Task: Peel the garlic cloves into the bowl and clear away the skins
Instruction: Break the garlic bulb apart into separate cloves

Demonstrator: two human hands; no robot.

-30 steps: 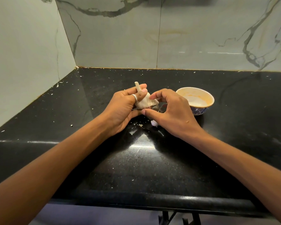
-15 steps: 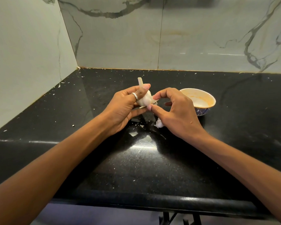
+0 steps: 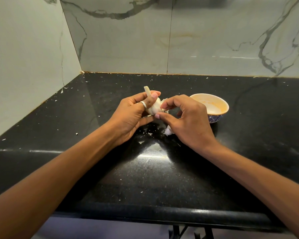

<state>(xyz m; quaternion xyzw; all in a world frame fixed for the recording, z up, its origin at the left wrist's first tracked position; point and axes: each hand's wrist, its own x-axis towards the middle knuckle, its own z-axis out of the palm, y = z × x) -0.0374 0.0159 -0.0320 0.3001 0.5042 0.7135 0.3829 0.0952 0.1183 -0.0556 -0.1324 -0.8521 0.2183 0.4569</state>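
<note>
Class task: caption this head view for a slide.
Left hand grips a garlic bulb, right hand pinches it, bowl alongside.

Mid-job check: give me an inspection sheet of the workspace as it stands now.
Surface: black countertop, glossy, speckled.
Job's things: garlic bulb held above the counter; bowl to its right, no cloves seen inside; pale garlic piece on the counter under the right hand.
Clutter: skin flecks scattered on the counter.
Hands: left hand grips the bulb; right hand pinches at its side.
Cables: nothing seen.
Surroundings: marble wall at back and left.
</note>
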